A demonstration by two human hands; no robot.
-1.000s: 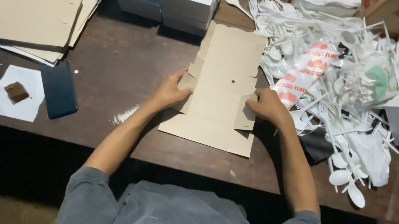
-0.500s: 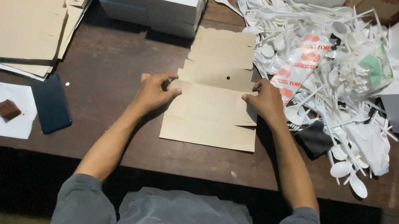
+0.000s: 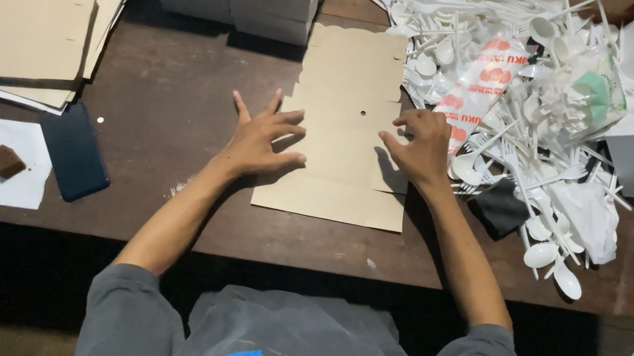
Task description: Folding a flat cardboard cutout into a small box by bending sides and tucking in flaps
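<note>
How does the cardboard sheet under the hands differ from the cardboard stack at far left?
The sheet is a single piece lying flat mid-table; the stack is many pieces piled at the table's left end. The left hand and right hand press on the sheet; nothing touches the stack. The sheet shows a small round hole; the stack's top shows none. Both are plain brown die-cut cardboard.

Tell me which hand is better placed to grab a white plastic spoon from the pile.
Right. The right hand rests on the flat cardboard box blank's right edge, beside the pile of white plastic cutlery. The left hand lies at the blank's far side.
</note>
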